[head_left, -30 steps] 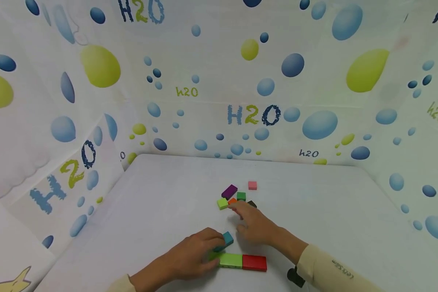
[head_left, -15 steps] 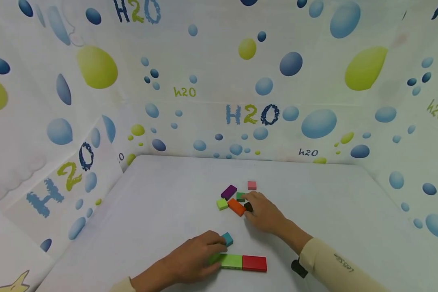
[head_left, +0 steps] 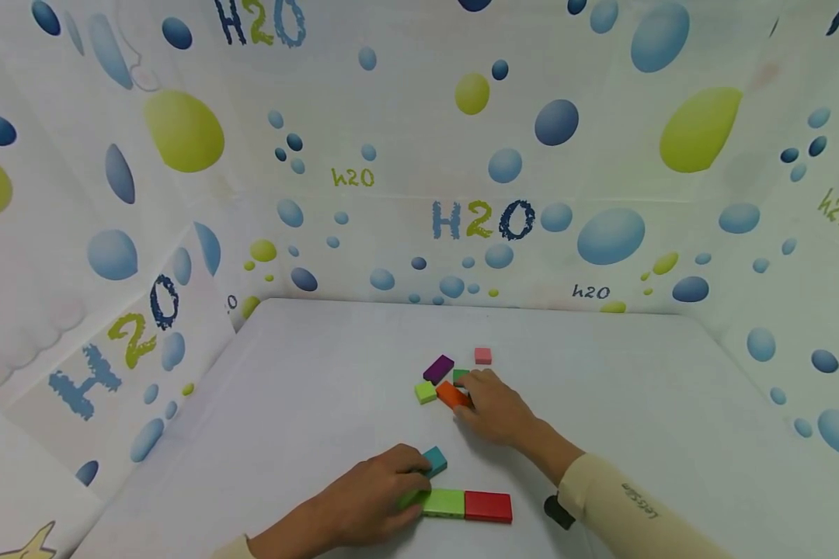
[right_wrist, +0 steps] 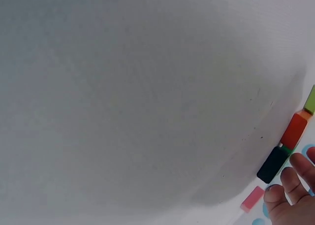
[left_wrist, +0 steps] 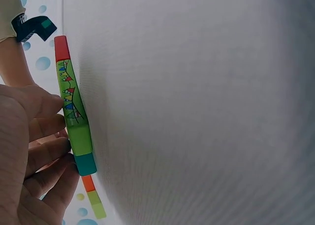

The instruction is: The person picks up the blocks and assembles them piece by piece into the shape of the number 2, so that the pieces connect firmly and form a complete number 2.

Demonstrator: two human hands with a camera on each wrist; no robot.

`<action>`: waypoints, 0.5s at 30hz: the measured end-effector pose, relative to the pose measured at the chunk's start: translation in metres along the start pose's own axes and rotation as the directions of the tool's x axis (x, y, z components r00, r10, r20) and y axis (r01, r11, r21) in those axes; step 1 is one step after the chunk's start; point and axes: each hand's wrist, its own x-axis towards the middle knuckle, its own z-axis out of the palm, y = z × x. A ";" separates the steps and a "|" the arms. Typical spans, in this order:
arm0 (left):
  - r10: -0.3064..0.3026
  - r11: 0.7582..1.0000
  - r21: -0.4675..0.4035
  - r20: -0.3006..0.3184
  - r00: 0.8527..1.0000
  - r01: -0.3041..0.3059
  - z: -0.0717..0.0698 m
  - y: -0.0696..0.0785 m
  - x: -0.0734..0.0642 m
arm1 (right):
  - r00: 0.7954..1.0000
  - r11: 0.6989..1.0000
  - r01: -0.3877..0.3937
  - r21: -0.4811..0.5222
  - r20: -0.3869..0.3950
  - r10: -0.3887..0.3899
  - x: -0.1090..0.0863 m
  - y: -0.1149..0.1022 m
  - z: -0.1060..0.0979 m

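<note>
My left hand [head_left: 370,497] rests over the left end of a row of flat blocks, covering part of it. Its fingers reach a teal block [head_left: 435,460], and its thumb lies along a light green block [head_left: 443,503] that has printed bunting in the left wrist view. A red block [head_left: 488,507] adjoins that one on the right. Farther forward, my right hand [head_left: 499,411] hovers with loosely bent fingers over a cluster. Its fingertips lie beside an orange block [head_left: 451,394] and a green block [head_left: 461,376]. In the right wrist view a black block [right_wrist: 273,165] is close to those fingertips.
Around the cluster lie a purple block [head_left: 438,369], a small lime block [head_left: 426,392] and a pink block [head_left: 483,355]. A black wrist device [head_left: 558,512] hangs below the right sleeve. Behind the white table [head_left: 322,365] rises a patterned backdrop [head_left: 391,101].
My right hand has shifted right from the lime and orange blocks, then slightly back left, so the orange block shows more and the black one is hidden in the head view. My left hand stays put.
</note>
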 end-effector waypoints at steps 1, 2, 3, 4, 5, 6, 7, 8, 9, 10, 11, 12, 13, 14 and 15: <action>0.002 1.000 0.002 -0.001 1.000 -0.002 0.000 0.000 0.000 | 1.000 1.000 0.001 -0.005 0.003 -0.001 0.001 -0.001 0.001; 0.004 1.000 0.003 -0.001 1.000 -0.004 0.000 0.000 0.000 | 1.000 1.000 -0.001 -0.011 0.005 0.001 0.002 -0.001 0.002; 0.006 1.000 0.005 -0.001 1.000 -0.006 0.000 0.000 0.001 | 1.000 1.000 -0.007 -0.019 0.009 0.007 0.002 -0.002 0.003; 0.008 1.000 0.006 -0.001 1.000 -0.008 0.000 0.000 0.001 | 1.000 1.000 -0.009 -0.026 0.010 0.009 0.003 -0.002 0.004; 0.009 1.000 0.007 -0.001 1.000 -0.009 0.000 -0.001 0.001 | 1.000 0.999 -0.012 -0.036 0.011 0.012 0.003 -0.002 0.005; 0.010 1.000 0.007 -0.002 1.000 -0.010 0.000 -0.001 0.001 | 1.000 0.999 -0.012 -0.048 0.013 0.013 0.004 -0.002 0.006; 0.011 1.000 0.008 -0.003 1.000 -0.011 0.000 -0.001 0.001 | 1.000 0.998 -0.011 -0.058 0.013 0.011 0.004 -0.002 0.007; 0.013 1.000 0.010 -0.003 1.000 -0.013 0.000 -0.001 0.001 | 1.000 0.998 -0.011 -0.070 0.014 0.012 0.004 -0.002 0.007; 0.014 1.000 0.010 -0.003 1.000 -0.014 0.000 -0.001 0.001 | 1.000 0.997 -0.006 -0.078 0.013 0.007 0.004 -0.002 0.008; 0.013 1.000 0.010 -0.003 1.000 -0.013 0.000 -0.001 0.001 | 1.000 0.996 -0.001 -0.084 0.012 0.002 0.005 -0.002 0.008; 0.012 1.000 0.009 -0.003 1.000 -0.012 0.001 -0.001 0.001 | 1.000 0.996 0.002 -0.088 0.012 -0.001 0.005 -0.002 0.009; 0.012 1.000 0.009 -0.002 1.000 -0.012 0.001 -0.001 0.000 | 1.000 0.996 0.004 -0.092 0.014 -0.003 0.006 -0.002 0.009; 0.010 1.000 0.009 -0.001 1.000 -0.010 0.001 -0.002 0.000 | 1.000 0.996 0.006 -0.094 0.014 -0.005 0.006 -0.002 0.009; 0.009 1.000 0.009 0.000 1.000 -0.009 0.001 -0.002 0.000 | 1.000 0.995 0.008 -0.095 0.016 -0.007 0.006 -0.003 0.009; 0.007 1.000 0.009 0.000 1.000 -0.007 0.001 -0.001 0.000 | 1.000 0.995 0.008 -0.098 0.017 -0.007 0.007 -0.003 0.009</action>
